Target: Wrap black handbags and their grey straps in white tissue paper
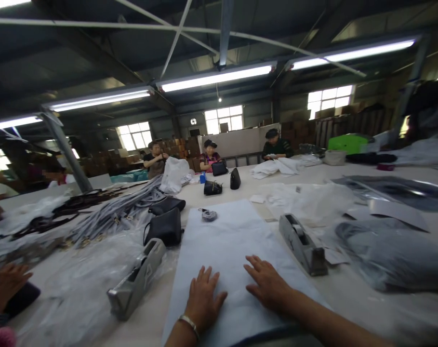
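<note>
A long pale white sheet [222,241], perhaps paper or thin cloth, lies flat on the table in front of me. Upon its near left part rests my left hand [203,296], fingers apart, with a bracelet at the wrist. My right hand [267,284] lies on the right side of the sheet, its fingers spread too. Neither hand holds anything. Toward the far end of the sheet sits a small grey coil [209,215], maybe a strap. A dark edge shows beneath my forearms at the bottom; what it belongs to is unclear.
Grey tape dispensers flank the sheet, one left [136,279] and one right [302,244]. Black bags [164,226] and grey straps [128,212] lie to the left. A co-worker's hand [7,284] touches something black at far left. Grey bagged goods [392,250] lie right. Several people sit across the table.
</note>
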{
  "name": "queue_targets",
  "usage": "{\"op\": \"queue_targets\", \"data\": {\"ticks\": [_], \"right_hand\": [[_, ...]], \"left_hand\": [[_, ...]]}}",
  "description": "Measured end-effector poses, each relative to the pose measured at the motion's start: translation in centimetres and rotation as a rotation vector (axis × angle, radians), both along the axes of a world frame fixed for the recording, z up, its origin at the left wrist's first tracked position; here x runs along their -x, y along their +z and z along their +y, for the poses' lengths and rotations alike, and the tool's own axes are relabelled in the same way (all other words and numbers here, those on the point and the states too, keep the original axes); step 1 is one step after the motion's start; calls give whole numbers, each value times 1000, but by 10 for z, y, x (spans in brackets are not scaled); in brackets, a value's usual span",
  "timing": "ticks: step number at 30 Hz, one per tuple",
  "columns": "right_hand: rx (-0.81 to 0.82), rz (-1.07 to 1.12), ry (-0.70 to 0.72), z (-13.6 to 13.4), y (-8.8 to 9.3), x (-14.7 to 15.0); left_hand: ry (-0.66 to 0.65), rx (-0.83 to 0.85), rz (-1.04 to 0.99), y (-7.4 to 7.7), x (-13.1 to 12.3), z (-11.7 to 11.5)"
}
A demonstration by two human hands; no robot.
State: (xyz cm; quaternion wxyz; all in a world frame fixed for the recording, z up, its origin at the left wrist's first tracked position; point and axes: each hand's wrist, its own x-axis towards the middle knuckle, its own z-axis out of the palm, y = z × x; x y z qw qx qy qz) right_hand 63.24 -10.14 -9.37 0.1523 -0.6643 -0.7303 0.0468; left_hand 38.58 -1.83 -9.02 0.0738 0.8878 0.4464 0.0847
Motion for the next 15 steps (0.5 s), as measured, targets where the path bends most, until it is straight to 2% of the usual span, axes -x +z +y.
{"op": "queue_targets", "data": {"ticks": [4,11,15], "right_hand": [[143,-16,0,4,-18,-1],[139,-1,-3,3,-21,-1],[40,-13,53,9,-37,-12]], "left_hand": [[22,26,32,-13,4,1],[43,53,53,-11,2,-1],[2,8,12,-19,6,12]]}}
